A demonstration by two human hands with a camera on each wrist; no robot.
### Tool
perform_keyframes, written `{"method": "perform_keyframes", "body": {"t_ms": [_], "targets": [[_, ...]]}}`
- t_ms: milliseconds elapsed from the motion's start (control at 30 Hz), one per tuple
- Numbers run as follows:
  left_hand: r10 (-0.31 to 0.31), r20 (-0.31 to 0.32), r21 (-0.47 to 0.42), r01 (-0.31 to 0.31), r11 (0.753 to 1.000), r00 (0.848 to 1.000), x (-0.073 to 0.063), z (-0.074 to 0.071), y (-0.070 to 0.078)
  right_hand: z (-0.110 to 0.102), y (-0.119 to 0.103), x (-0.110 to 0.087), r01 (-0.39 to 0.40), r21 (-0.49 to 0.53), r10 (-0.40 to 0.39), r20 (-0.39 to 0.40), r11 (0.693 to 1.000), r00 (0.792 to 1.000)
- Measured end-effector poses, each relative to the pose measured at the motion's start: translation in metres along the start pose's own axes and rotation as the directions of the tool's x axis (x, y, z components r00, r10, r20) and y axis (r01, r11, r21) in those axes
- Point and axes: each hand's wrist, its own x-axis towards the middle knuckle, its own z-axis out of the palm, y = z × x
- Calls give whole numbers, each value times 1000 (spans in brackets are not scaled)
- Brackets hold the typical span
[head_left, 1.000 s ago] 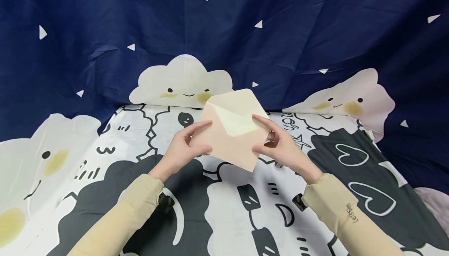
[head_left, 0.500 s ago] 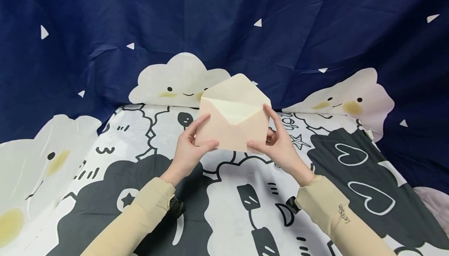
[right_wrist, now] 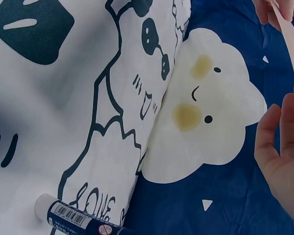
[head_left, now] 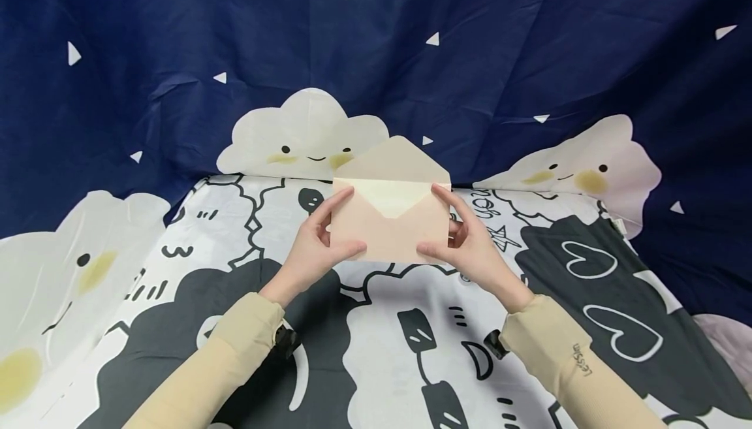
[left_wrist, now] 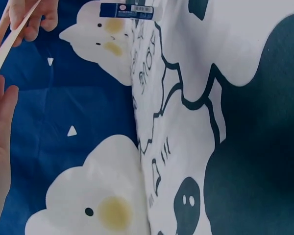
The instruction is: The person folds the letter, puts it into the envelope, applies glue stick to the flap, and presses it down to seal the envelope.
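A pale pink envelope (head_left: 390, 236) is held up in front of me in the head view. Its pointed flap (head_left: 396, 158) stands unfolded at the top, showing the cream inside. My left hand (head_left: 308, 246) pinches the left side, thumb on the lower front and index finger near the upper left. Mirroring it, my right hand (head_left: 476, 246) grips the right side the same way. In the left wrist view the envelope (left_wrist: 12, 41) shows nearly edge-on between the hands. Fingers behind the paper are mostly hidden in the head view.
A blue glue stick (right_wrist: 68, 215) with a pale cap lies on the cartoon-printed white and dark grey cloth (head_left: 376, 337). Behind the surface hangs a navy sheet (head_left: 376, 44) with clouds and small white triangles. Dark wrist cameras (head_left: 286, 342) sit under both sleeves.
One second ago the envelope was tilted, its right side lower. It has turned level, rising and then dropping slightly. Both hands have kept hold of it.
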Motion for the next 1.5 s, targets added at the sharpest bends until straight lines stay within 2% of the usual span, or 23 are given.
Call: {"method": "perform_keyframes", "body": {"t_ms": [333,533,767,1033,1300,1500], "targets": [[-18,-11,41,19,999,1000,3,-2,-1,-1,4,0,29,-20,-30,-18,999,999],[-26,-19,61,27,998,999,5,-2,-2,-4,5,0,38,-74,-42,-42,997,998],[-34,-10,107,35,994,999,7,-2,-6,-5,8,0,17,-133,-26,-64,991,998],[-46,-10,122,46,991,999,11,-3,-12,-5,13,1,1,-149,-13,-78,989,997],[-119,-17,157,120,980,993,10,-4,-18,-4,21,2,-9,-173,-5,-81,985,997],[-135,-24,202,137,970,991,9,-3,-23,-1,29,2,-69,-159,59,-64,985,996]]}}
